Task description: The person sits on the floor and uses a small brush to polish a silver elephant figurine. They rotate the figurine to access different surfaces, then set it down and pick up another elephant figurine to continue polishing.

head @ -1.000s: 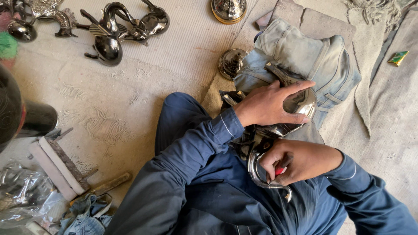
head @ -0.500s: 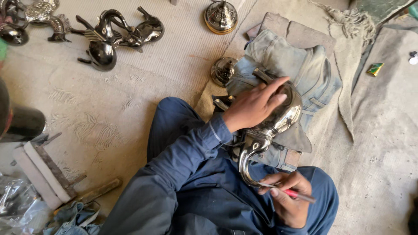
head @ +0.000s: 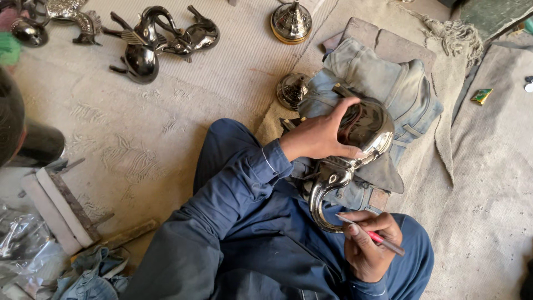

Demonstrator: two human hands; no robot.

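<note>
My left hand [head: 319, 136] grips the shiny metal swan figure [head: 371, 129] by its rounded body, pressing it against folded blue denim [head: 388, 83] on my lap. The swan's curved neck [head: 321, 191] bends down toward my right hand. My right hand [head: 369, 244] is closed around a thin red-handled tool [head: 375, 236], whose tip touches the lower end of the neck. Both arms wear dark blue sleeves.
Dark polished swan figures [head: 150, 41] lie on the sandy floor at top left, and a round brass-edged lid [head: 291, 22] sits at top centre. A small domed metal piece [head: 293, 90] rests beside the denim. A wooden block [head: 53, 205] and rags lie at lower left.
My right hand has drawn back from the swan's neck toward my body, now holding the tool at the neck's lower end. My left hand shifted over the swan's body. The view moved closer.
</note>
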